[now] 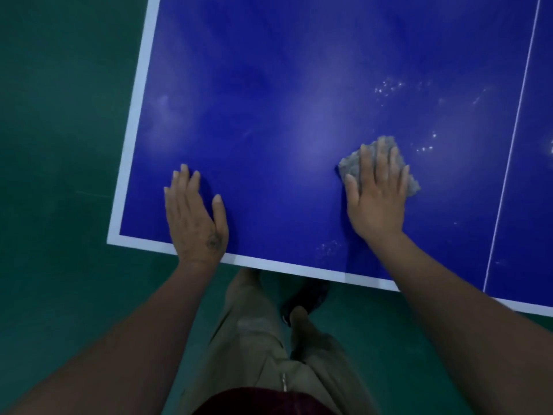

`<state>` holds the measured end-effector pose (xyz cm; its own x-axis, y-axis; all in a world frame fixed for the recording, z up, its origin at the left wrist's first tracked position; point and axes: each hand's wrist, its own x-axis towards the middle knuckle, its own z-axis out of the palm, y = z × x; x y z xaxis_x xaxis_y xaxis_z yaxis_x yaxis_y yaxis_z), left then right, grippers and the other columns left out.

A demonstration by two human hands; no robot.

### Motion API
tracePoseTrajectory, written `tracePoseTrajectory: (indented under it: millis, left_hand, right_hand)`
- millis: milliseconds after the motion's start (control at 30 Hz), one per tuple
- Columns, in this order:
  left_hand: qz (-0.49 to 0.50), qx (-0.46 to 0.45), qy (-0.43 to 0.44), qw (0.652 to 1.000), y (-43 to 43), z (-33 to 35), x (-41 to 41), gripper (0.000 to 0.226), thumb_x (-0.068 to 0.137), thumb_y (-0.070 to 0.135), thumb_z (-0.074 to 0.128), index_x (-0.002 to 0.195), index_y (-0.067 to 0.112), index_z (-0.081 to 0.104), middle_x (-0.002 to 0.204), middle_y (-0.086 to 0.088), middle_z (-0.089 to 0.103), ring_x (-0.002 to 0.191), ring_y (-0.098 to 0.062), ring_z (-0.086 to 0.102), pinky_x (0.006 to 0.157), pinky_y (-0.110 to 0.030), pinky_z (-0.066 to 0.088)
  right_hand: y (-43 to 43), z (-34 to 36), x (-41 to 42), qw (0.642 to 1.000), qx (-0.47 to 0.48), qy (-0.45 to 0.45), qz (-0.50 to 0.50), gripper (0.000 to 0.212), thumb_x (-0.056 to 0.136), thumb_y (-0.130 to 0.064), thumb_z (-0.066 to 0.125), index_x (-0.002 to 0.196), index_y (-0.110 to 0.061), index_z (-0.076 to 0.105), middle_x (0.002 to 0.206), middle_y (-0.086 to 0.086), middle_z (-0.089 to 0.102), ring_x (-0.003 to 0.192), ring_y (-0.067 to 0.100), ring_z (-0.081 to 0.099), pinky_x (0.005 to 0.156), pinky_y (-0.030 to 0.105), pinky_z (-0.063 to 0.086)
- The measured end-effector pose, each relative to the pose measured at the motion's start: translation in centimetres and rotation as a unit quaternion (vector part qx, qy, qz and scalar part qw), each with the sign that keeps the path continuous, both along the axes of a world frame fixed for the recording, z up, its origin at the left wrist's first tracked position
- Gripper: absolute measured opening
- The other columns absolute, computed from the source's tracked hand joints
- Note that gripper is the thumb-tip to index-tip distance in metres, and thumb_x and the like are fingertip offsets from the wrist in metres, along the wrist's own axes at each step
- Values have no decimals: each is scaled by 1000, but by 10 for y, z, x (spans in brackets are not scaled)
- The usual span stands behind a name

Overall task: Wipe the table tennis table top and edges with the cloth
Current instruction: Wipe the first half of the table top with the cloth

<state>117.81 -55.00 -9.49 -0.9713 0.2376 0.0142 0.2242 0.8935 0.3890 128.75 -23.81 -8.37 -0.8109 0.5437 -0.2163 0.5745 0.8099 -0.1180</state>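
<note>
The blue table tennis table (284,100) with white edge lines fills the upper view, its near-left corner at the lower left. My right hand (375,196) lies flat with straight fingers on a crumpled grey cloth (351,163), pressing it against the top near the front edge. My left hand (194,217) rests flat on the bare blue surface close to the near edge, fingers spread and holding nothing. Small water droplets (389,86) speckle the top beyond and to the right of the cloth.
A thin white centre line (514,139) runs up the table on the right. Green floor (59,145) surrounds the table on the left and below. My legs in khaki trousers (254,339) and one dark shoe (305,298) stand at the near edge.
</note>
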Motion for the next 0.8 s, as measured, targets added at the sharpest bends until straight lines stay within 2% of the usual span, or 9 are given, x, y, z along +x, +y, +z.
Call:
tracePoseTrajectory:
  millis: [100, 200, 300, 400, 567, 700, 800]
  left_hand:
    - [6, -11, -7, 1000, 25, -1, 18, 59, 116, 38, 41, 165, 7, 33, 178, -9, 24, 167, -24, 13, 137, -48, 10]
    - [16, -61, -10, 998, 33, -5, 22, 62, 116, 45, 34, 167, 10, 31, 179, -8, 21, 168, -24, 9, 137, -48, 7]
    - [22, -75, 14, 997, 33, -4, 21, 60, 115, 43, 34, 166, 10, 35, 178, -8, 25, 167, -25, 13, 137, -47, 8]
    - [26, -68, 22, 997, 37, -2, 21, 58, 115, 39, 36, 165, 9, 37, 177, -8, 26, 167, -25, 15, 137, -47, 9]
    - [32, -69, 12, 997, 37, 1, 20, 58, 114, 33, 39, 166, 9, 35, 178, -8, 24, 167, -25, 13, 137, -47, 9]
    - [34, -67, 10, 997, 38, -1, 19, 58, 113, 31, 40, 166, 8, 34, 178, -8, 24, 167, -25, 13, 136, -49, 10]
    - [31, -64, 13, 997, 37, -3, 20, 60, 110, 26, 36, 166, 6, 33, 178, -9, 24, 167, -26, 13, 136, -50, 11]
  right_hand:
    - [-39, 4, -6, 1000, -8, 8, 27, 65, 113, -50, 24, 171, -22, 15, 179, 12, 1, 166, 36, -1, 131, 63, 6]
    - [-99, -2, 11, 991, -27, 46, 126, 65, 113, -47, 35, 171, -21, 20, 179, 12, 6, 166, 35, 2, 131, 63, 9]
    - [-132, -10, 50, 978, -45, 65, 191, 64, 114, -48, 35, 171, -24, 18, 180, 7, 8, 166, 32, 5, 131, 62, 15]
    - [-108, -13, 84, 974, -31, 62, 216, 65, 113, -52, 35, 171, -28, 19, 180, 3, 9, 166, 28, 8, 131, 61, 16]
    - [-20, -9, 121, 990, 11, 9, 143, 66, 112, -50, 30, 171, -23, 18, 180, 4, 4, 167, 28, 4, 130, 63, 16]
    - [-13, -7, 91, 988, 12, 0, 153, 66, 113, -49, 27, 172, -21, 16, 180, 5, 1, 167, 29, 1, 131, 64, 13]
    - [-45, -9, 32, 972, 0, 43, 232, 63, 113, -47, 36, 170, -22, 25, 180, 5, 10, 166, 30, 7, 131, 62, 12]
